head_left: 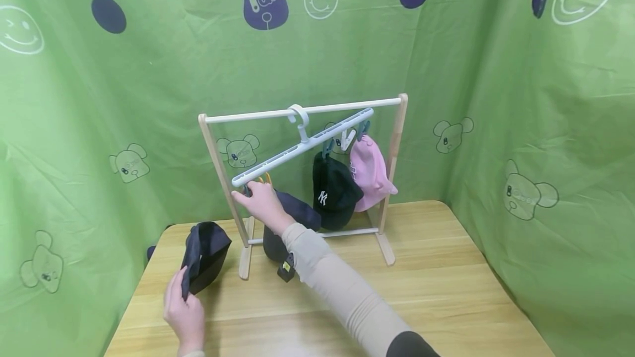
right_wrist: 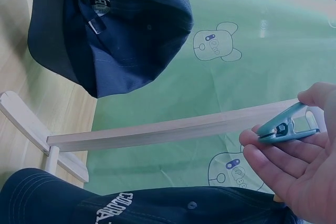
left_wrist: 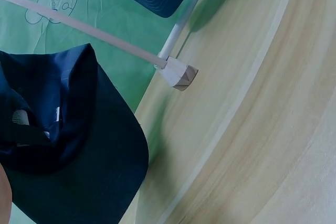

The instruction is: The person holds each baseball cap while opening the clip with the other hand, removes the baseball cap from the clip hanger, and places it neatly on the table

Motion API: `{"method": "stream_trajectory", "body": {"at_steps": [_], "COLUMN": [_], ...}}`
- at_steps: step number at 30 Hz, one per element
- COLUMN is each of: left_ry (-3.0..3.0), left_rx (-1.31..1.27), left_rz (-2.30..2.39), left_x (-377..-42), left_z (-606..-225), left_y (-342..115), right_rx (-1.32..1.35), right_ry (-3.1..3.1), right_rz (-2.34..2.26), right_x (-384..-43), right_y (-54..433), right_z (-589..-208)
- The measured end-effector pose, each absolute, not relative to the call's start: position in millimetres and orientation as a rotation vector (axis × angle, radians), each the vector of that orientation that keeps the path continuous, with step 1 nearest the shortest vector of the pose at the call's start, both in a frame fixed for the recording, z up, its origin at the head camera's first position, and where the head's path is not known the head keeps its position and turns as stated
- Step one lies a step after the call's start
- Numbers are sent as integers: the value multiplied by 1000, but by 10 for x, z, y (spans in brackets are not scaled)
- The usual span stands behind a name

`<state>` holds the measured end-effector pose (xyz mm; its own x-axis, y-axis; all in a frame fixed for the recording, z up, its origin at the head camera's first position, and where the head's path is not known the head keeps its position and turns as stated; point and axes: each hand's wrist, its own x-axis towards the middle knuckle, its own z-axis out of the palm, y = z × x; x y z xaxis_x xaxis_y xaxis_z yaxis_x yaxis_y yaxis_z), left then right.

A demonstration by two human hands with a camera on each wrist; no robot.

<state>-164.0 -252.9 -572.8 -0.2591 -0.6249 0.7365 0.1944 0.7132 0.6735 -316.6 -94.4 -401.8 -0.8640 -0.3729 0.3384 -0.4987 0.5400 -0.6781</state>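
My left hand [head_left: 184,313] grips a dark navy baseball cap [head_left: 212,258] by its edge, holding it over the left part of the table. In the left wrist view the cap [left_wrist: 118,135] shows its brim and the inside with the back strap. My right hand [head_left: 268,205] is at the lower left end of a pale blue clip hanger [head_left: 303,146]. Between thumb and fingers it pinches a teal clip [right_wrist: 283,129], whose jaws hold no cap. Beside that hand hangs another navy cap [head_left: 302,211], lettered on its front and partly hidden by the right arm.
The hanger hooks over the top bar of a wooden rack [head_left: 347,106] and tilts up to the right. A black cap [head_left: 334,189] and a pink cap [head_left: 368,172] hang from clips there, with a white clip [head_left: 347,140] between them. The wooden table [head_left: 436,285] meets green curtains behind.
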Motion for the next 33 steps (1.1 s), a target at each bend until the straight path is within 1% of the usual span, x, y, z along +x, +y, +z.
{"method": "stream_trajectory", "body": {"at_steps": [16, 22, 29, 33], "left_ry": [-1694, -1757, -1796, -1827], "left_rx": [259, 272, 155, 151], "left_rz": [-775, -758, -700, -710], "left_x": [-1625, -1598, -1607, -1598], "left_z": [-5748, -5771, -5795, -5799], "left_y": [-2527, -2559, -2580, -2587], "right_rx": [747, 742, 731, 728], "right_ry": [-2604, -2607, -2621, -2625], "right_rz": [1249, 1261, 1259, 1240], "right_x": [-3162, -3167, -3154, -3163], "right_y": [-936, -943, -942, -948], "right_z": [-4025, -4043, -4029, -4034]}}
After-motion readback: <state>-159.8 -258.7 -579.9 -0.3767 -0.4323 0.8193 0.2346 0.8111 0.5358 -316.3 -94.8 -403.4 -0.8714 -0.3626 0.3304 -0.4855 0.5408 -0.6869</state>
